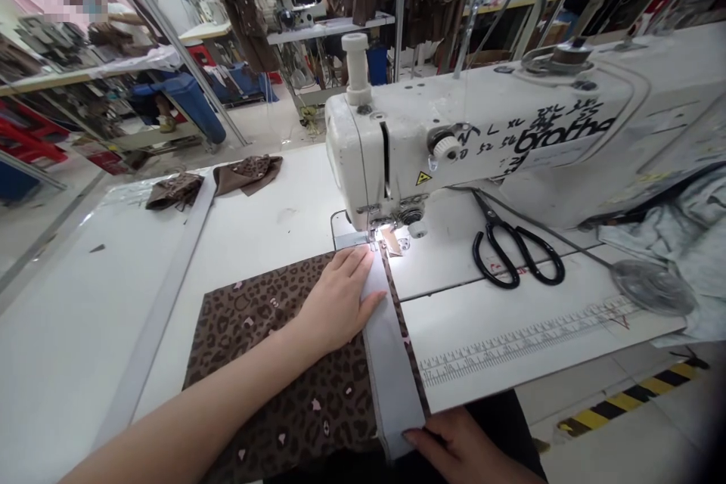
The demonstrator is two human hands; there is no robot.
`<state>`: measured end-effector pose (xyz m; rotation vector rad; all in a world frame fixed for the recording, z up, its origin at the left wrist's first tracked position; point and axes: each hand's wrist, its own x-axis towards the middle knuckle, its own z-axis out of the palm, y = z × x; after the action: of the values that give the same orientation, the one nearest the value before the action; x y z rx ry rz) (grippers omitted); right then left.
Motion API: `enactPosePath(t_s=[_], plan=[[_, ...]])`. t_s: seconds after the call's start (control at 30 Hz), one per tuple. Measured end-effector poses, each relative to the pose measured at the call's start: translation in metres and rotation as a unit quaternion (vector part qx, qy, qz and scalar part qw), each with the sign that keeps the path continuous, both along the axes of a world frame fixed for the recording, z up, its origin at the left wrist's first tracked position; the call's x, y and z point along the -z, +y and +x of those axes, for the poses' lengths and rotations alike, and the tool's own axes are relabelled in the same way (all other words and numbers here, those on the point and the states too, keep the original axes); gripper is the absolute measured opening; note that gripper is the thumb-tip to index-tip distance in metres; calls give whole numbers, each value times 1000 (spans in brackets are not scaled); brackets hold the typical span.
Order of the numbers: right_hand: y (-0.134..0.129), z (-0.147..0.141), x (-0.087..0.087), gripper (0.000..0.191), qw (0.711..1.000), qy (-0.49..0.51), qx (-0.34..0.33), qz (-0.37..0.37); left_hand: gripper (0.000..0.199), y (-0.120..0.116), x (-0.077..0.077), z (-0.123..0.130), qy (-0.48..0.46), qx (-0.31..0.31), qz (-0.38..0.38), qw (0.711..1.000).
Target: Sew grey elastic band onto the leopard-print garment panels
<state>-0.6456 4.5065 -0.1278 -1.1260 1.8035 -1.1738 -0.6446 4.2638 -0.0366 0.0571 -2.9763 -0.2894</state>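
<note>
A brown leopard-print fabric piece lies on the machine table with a pale grey strip along its right side. The strip's far end runs to the lit needle area of a white sewing machine. My left hand rests flat on the fabric and strip just in front of the presser foot, fingers stretched out. At the strip's near corner, my right hand pinches the edge, thumb on top and fingers partly hidden. A small tan piece sits beside the needle.
Black-handled scissors lie right of the needle. A printed ruler marks the table's front. Another long pale strip and brown fabric scraps lie left. A round grey object and pale cloth are at right. People work behind.
</note>
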Motion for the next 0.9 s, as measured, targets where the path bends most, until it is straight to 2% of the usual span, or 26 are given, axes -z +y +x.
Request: enactPosePath(t_s=[0.17, 0.3, 0.4, 0.5, 0.73, 0.8, 0.9], plan=[[5, 3, 1, 28, 998, 49, -10, -24, 47, 4, -5, 7, -22, 9, 27, 999], [8, 6, -1, 21, 996, 56, -38, -54, 48, 14, -7, 19, -53, -14, 54, 997], [9, 6, -3, 19, 996, 59, -29, -67, 50, 15, -5, 22, -64, -24, 60, 996], [9, 5, -5, 18, 996, 60, -13, -63, 51, 5, -3, 15, -55, -23, 50, 997], [10, 11, -7, 25, 995, 39, 50, -74, 51, -34, -4, -21, -28, 12, 21, 999], [13, 14, -10, 21, 994, 11, 63, -90, 53, -32, -6, -16, -40, 0, 18, 999], [19, 18, -13, 17, 990, -18, 94, -105, 58, -16, -9, 16, -52, -53, 16, 997]])
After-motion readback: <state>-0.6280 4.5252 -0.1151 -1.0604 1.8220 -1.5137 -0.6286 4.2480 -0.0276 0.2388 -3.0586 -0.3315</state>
